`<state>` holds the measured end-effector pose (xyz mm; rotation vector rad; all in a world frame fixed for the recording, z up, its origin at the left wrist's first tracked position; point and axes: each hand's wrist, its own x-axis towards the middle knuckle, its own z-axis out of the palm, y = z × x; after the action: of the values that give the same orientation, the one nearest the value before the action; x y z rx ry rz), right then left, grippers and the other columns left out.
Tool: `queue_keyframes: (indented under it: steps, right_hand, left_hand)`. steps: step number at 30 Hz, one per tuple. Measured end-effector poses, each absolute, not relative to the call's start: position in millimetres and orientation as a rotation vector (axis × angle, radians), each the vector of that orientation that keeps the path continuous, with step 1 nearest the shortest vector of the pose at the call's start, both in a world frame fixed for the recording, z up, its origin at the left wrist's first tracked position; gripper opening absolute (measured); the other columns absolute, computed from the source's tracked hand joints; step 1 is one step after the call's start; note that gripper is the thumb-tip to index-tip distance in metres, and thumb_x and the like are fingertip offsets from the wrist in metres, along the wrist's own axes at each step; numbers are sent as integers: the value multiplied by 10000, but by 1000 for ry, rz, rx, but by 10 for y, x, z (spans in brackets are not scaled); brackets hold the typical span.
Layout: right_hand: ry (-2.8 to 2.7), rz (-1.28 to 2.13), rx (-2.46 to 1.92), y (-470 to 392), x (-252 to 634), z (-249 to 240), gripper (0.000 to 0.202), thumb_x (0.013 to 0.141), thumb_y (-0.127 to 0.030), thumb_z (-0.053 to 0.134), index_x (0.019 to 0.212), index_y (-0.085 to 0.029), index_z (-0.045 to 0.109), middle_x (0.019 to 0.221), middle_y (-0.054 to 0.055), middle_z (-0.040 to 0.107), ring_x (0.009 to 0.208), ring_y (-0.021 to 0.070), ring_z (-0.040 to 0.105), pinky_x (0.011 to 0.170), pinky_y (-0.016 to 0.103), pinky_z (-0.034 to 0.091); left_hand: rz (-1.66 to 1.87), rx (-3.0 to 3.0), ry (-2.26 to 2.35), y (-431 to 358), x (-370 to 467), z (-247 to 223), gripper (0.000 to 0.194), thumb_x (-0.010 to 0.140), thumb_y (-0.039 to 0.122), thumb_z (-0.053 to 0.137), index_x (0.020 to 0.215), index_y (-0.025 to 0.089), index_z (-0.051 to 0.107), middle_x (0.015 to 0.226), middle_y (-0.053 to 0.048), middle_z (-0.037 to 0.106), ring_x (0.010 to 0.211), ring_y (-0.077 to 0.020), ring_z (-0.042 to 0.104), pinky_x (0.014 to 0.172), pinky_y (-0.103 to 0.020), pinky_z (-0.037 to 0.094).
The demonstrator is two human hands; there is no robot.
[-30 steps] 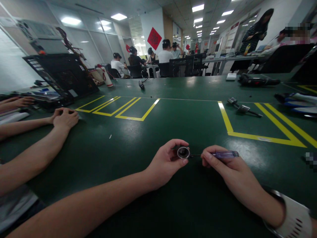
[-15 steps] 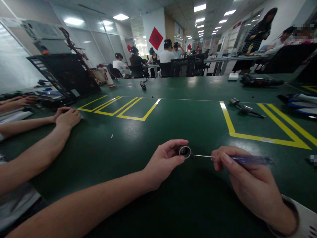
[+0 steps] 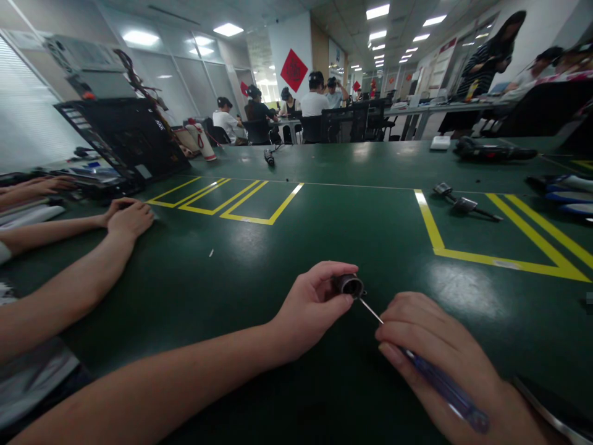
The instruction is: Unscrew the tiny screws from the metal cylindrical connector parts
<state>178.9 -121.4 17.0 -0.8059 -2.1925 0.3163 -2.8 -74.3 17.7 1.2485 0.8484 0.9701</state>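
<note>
Between the thumb and fingers of my left hand (image 3: pixel 311 303) is a small dark cylindrical housing (image 3: pixel 351 285), its round opening turned toward me. My right hand (image 3: pixel 433 352) is closed around a screwdriver with a translucent purple-blue handle (image 3: pixel 447 389). Its thin metal shaft slants up and left, and the tip meets the lower right edge of the housing, near a small lug. Whether the tip sits in a screw is too small to tell. Both hands are just above the green table (image 3: pixel 241 284).
Metal shaft parts (image 3: pixel 466 205) lie inside yellow tape lines at the right. Behind them are a dark power tool (image 3: pixel 493 150) and blue-handled tools (image 3: pixel 569 196). At the left rest a co-worker's hands (image 3: pixel 130 217) near a black frame (image 3: pixel 125 139). A small dark part (image 3: pixel 269 157) lies farther back.
My right hand has moved down and toward me, swinging the screwdriver from nearly level to a steep slant. The housing has turned slightly in my left hand, showing more of its side.
</note>
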Motion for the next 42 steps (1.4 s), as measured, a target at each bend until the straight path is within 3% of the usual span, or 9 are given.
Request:
queue_keyframes:
  steps: [9, 20, 42]
  right_hand:
    - [-2334, 99, -757, -1181, 1702, 182, 157, 812, -41, 452, 842, -136, 573, 751, 83, 611, 717, 209, 551, 690, 399, 473]
    - [-2310, 91, -745, -1166, 1696, 205, 195, 789, -47, 435, 847, -153, 587, 744, 67, 611, 708, 200, 568, 687, 355, 492]
    - [-2302, 164, -802, -1175, 1693, 184, 138, 843, -72, 446, 900, -153, 542, 786, 72, 590, 757, 205, 553, 703, 391, 487]
  left_hand:
    - [1084, 1328, 936, -688, 18, 154, 262, 671, 63, 629, 921, 141, 639, 972, -43, 623, 897, -163, 608, 840, -320, 482]
    - [1110, 1299, 1000, -662, 18, 160, 266, 683, 58, 582, 922, 143, 663, 954, -50, 666, 905, -181, 634, 880, -354, 489]
    - [1093, 1272, 1019, -646, 29, 123, 240, 682, 75, 589, 896, 142, 673, 874, -43, 693, 867, -177, 649, 853, -348, 502]
